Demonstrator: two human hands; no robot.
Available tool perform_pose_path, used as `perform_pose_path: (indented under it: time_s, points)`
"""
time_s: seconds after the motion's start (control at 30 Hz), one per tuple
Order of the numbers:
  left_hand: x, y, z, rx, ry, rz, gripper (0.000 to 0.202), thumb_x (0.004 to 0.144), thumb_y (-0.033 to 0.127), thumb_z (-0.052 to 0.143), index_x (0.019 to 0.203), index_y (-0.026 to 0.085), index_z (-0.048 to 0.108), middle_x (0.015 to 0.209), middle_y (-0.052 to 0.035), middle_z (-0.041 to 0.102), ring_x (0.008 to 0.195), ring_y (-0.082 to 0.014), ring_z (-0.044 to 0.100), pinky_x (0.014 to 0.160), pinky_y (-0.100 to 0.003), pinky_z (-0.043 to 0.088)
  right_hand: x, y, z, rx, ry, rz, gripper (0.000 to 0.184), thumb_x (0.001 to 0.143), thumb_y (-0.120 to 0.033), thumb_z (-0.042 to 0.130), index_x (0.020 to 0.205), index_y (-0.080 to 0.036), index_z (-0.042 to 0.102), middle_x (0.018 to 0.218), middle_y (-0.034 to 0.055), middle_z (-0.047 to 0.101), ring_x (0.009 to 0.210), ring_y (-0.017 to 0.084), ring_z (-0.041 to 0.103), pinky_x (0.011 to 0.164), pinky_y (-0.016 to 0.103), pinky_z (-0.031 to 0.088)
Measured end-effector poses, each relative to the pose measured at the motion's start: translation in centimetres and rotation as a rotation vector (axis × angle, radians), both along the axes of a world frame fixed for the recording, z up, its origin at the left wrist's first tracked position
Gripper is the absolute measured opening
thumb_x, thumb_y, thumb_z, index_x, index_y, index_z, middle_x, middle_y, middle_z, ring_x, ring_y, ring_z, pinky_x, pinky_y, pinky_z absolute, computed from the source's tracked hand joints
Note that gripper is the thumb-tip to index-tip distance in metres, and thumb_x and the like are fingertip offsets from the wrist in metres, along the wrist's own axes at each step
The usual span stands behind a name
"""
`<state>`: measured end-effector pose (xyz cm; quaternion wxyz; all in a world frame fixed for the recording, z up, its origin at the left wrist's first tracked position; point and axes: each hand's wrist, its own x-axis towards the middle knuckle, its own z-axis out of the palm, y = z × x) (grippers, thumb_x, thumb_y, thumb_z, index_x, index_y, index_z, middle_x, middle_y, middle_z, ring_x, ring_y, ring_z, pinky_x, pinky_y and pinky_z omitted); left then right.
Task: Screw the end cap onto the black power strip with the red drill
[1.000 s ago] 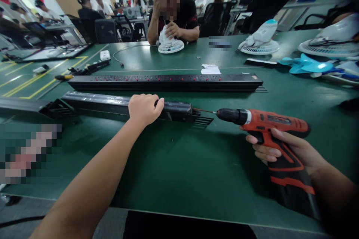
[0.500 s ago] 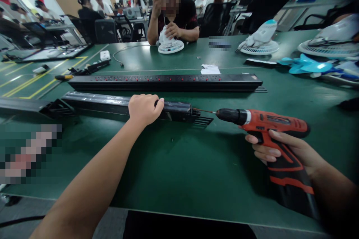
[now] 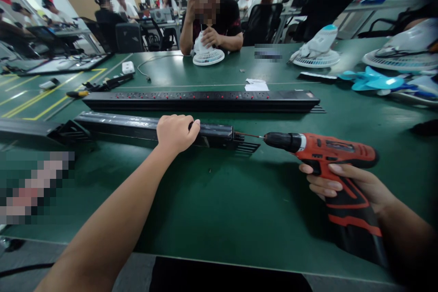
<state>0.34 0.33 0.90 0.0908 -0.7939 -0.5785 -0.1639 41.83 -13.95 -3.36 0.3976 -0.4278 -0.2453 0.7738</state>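
Note:
My left hand (image 3: 177, 133) is wrapped over the top of a long black power strip housing (image 3: 119, 123) that lies on the green table. In my right hand (image 3: 342, 182) is a red and black cordless drill (image 3: 338, 148), its handle gripped and a finger by the trigger. The drill's long thin bit (image 3: 249, 135) points left and reaches the right end of the housing, where a slotted black bracket (image 3: 249, 147) sticks out. Whether the tip sits in a screw is too small to tell. Behind lies another black power strip (image 3: 201, 100) with a row of red-marked sockets.
Across the table a person (image 3: 232, 23) works on a white fan (image 3: 208, 54). Fan parts (image 3: 318, 54) and blue blades (image 3: 372, 80) lie at the far right. Another black housing (image 3: 27, 128) is at the left. A screwdriver (image 3: 77, 94) and white paper (image 3: 256, 85) lie farther back.
Almost nothing differs. Both hands, the drill and the housing keep their places, apart from a very slight shift of the right hand.

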Motion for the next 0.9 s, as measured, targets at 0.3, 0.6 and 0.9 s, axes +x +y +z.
perform_pose_path:
  time_s: [0.3,0.6,0.9]
  points:
    - [0.0,0.0,0.0,-0.003,0.014,0.004,0.051,0.104,0.047,0.035,0.071,0.021,0.064,0.071,-0.0078,0.068,0.069,-0.0241,0.058,0.072,-0.040,0.033,-1.2,0.1,1.5,0.008,-0.075,-0.028,0.048,0.063,-0.045,0.098,0.099,-0.015,0.089,0.053,-0.0048,0.037,0.054,0.013,0.027,0.046,0.025,0.039]
    - [0.0,0.1,-0.2,0.018,-0.007,-0.010,0.050,0.104,0.046,0.036,0.069,0.021,0.062,0.068,-0.0072,0.067,0.068,-0.0230,0.056,0.071,-0.039,0.033,-1.4,0.1,1.5,0.014,-0.053,-0.027,0.038,0.064,-0.041,0.099,0.088,-0.014,0.086,0.053,-0.0054,0.034,0.055,0.011,0.024,0.047,0.022,0.040]
    - [0.0,0.0,-0.1,0.006,-0.007,-0.012,0.050,0.103,0.046,0.036,0.069,0.021,0.063,0.068,-0.0075,0.066,0.067,-0.0232,0.056,0.071,-0.040,0.034,-1.5,0.1,1.6,0.016,-0.028,0.012,0.034,0.068,-0.042,0.096,0.085,-0.017,0.080,0.055,-0.0067,0.031,0.056,0.012,0.018,0.047,0.023,0.040]
